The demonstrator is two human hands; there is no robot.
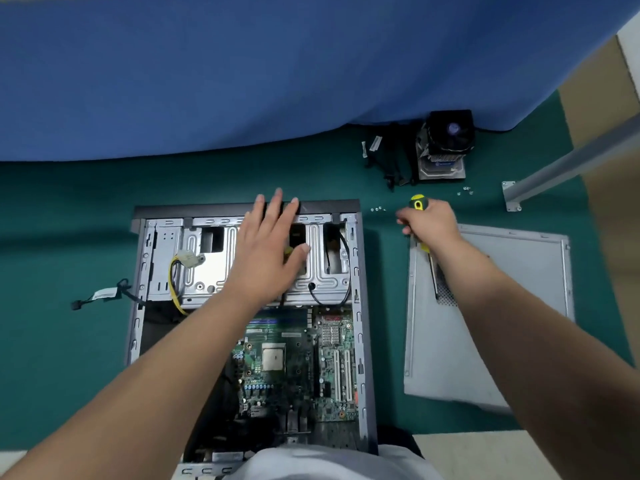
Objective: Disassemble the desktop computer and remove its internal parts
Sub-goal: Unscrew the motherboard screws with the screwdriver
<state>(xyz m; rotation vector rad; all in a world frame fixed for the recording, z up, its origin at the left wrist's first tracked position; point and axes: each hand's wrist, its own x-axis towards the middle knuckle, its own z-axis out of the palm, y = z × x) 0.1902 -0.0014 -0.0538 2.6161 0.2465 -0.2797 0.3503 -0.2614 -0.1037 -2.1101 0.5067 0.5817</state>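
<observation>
Open computer case (360,306), drive cage (207,258) at twelve o'clock.
Left hand (266,251) flat, fingers spread; right hand (429,225) grips screwdriver (418,203). Steady cage before unscrewing.

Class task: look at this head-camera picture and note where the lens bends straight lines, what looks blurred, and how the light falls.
Head view: wide-angle distortion bows the blue cloth's edge; the left hand is slightly blurred, while the motherboard stays sharp; the lighting is soft and even, with faint shadows and no strong glare.
</observation>
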